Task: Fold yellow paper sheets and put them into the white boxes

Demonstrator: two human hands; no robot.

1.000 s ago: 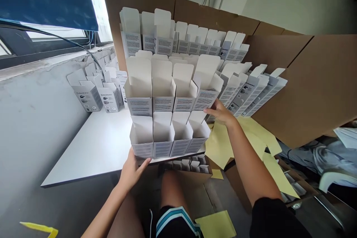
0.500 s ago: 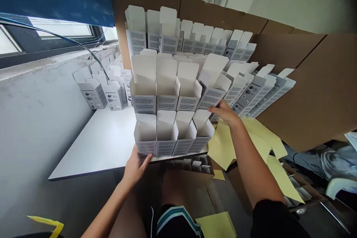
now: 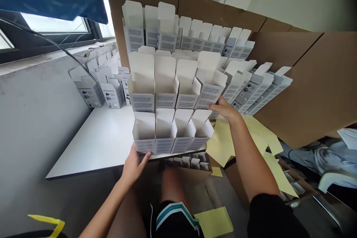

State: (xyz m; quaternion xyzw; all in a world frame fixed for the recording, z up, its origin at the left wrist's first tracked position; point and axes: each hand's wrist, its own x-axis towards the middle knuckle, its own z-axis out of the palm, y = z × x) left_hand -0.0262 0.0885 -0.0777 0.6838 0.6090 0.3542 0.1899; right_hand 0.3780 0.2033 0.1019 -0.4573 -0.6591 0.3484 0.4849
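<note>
Small white cardboard boxes with open top flaps stand in stacked rows at the table's front edge. At the lower left corner of the front row, my left hand [image 3: 135,164] grips the end box [image 3: 143,145], thumb along its face and the other fingers partly hidden. My right hand [image 3: 226,110] holds the lower right side of the right-hand box [image 3: 208,96] in the raised row behind, its fingertips partly hidden by the box. That box leans slightly and touches its neighbour [image 3: 188,100]. Grey print covers the box fronts.
More open boxes [image 3: 167,41] rise behind against a brown cardboard wall [image 3: 309,89]. Another group [image 3: 112,93] stands at the left on the white table [image 3: 92,145]. Yellow sheets [image 3: 223,141] lie at the right. Below the table edge is a carton of boxes [image 3: 192,173].
The right-hand box in the raised row has moved left and become more upright against its neighbour, with my right hand on it. My left hand stays at the front corner. The view has shifted slightly.
</note>
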